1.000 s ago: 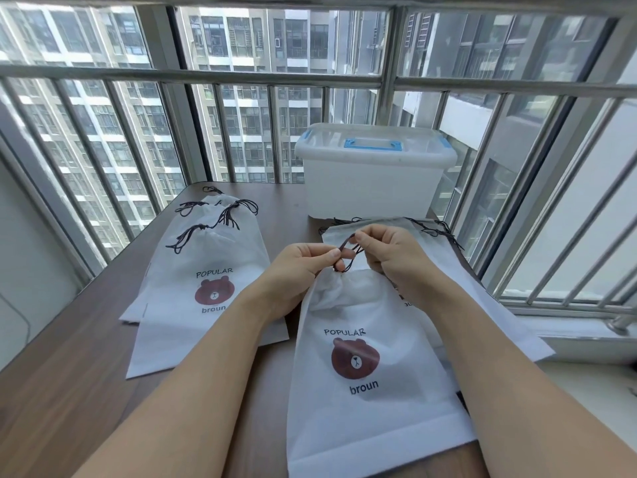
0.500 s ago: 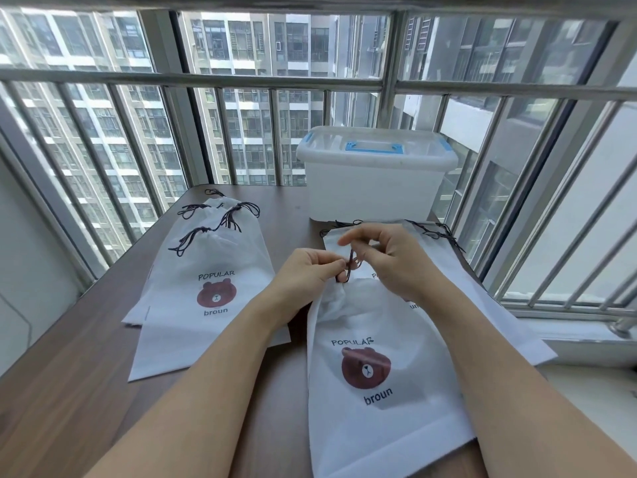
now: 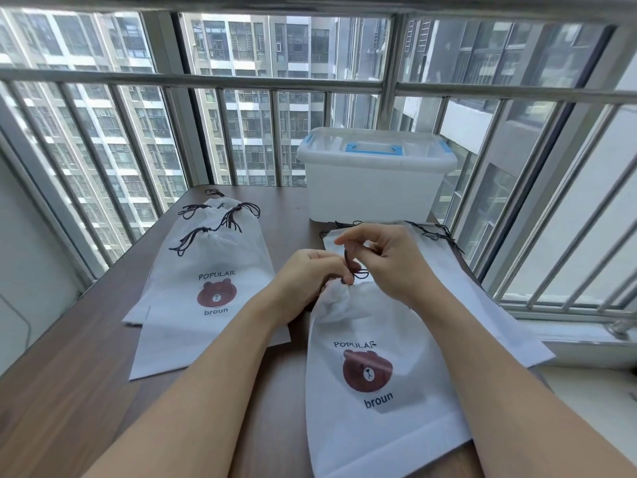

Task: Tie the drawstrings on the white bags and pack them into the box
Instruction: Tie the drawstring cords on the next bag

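Brown wood of the worktop point(image 3: 62, 391) is what I see nearest to me, and my two forearms come up over it toward 12 o'clock. Between them lies the white bag point(image 3: 372, 391) I am working on. Its long axis runs from 6 to 12 o'clock, the flat bottom is toward me and the gathered mouth points away, so the cords are easy to reach. My left hand point(image 3: 306, 281) is clenched at the puckered neck and pinches the dark drawstring point(image 3: 350, 267) there; I think this keeps the mouth closed. My right hand point(image 3: 386, 260) pinches the upper part of the same drawstring and holds a small loop, so in my judgement the knot is being formed and is not finished.

Under this bag, toward 2 o'clock, lie more flat bags point(image 3: 482, 305) whose cords look loose. At 10 o'clock lies a pile of tied bags point(image 3: 206, 270), mouths pointing away, probably set aside for packing. Farther, at 12 o'clock, the plastic box point(image 3: 372, 188) stands with its lid on. Behind it are the window bars point(image 3: 193, 79).
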Available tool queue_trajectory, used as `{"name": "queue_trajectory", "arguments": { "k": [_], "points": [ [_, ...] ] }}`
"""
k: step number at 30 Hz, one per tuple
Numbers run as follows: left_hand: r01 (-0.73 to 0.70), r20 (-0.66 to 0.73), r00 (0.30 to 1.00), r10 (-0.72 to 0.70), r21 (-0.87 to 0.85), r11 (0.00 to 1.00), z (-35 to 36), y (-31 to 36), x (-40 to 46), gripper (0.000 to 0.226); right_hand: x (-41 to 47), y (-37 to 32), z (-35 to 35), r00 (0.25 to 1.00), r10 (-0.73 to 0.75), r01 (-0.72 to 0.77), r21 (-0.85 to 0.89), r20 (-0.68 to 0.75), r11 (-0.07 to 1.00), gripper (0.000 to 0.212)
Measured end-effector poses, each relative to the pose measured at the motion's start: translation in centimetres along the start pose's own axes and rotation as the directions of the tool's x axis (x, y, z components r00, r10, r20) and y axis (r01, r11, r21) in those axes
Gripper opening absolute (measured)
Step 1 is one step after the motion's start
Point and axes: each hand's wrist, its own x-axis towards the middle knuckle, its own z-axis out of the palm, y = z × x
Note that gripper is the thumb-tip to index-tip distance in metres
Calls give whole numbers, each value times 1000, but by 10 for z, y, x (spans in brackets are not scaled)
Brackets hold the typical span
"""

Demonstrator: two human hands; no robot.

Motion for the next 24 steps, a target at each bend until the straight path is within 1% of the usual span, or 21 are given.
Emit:
{"name": "queue_trajectory", "arguments": {
  "k": [2,3,5,7,9,11,13,16,20,22,24],
  "points": [
    [-81,-43,995,86,115,990,2,-3,-1,25,-1,-1,3,999,-8,5,48,49,999,17],
    [-99,-63,992,107,125,987,4,-4,-1,23,-1,-1,3,998,-14,10,55,69,998,15],
    [-94,-92,991,101,75,993,5,-4,-1,25,0,0,3,999,-14,13,26,49,1000,12],
    [-56,-123,991,52,-25,998,6,-1,0,26,2,5,0,1000,14,-14,-7,-12,1000,10],
    [-19,-171,985,-3,-123,992,5,2,1,30,3,9,-3,999,41,-42,-9,-36,999,8],
    [10,-196,979,-50,-197,980,5,3,1,37,3,11,-3,996,89,-88,44,-16,995,6],
    [25,-204,976,-73,-230,973,5,5,1,37,3,10,-3,991,133,-135,90,28,987,1],
    [31,-203,975,-86,-258,966,4,6,1,26,1,8,-6,977,194,-206,133,94,970,7],
    [39,-213,970,-113,-324,945,1,6,4,29,-1,7,-10,939,319,-339,202,125,919,13],
    [46,-205,971,-122,-337,940,1,5,5,27,-1,9,-8,929,346,-367,221,129,904,14],
    [52,-187,974,-125,-351,935,1,5,6,29,-2,8,-7,925,357,-380,259,131,888,16]
  ]
}}
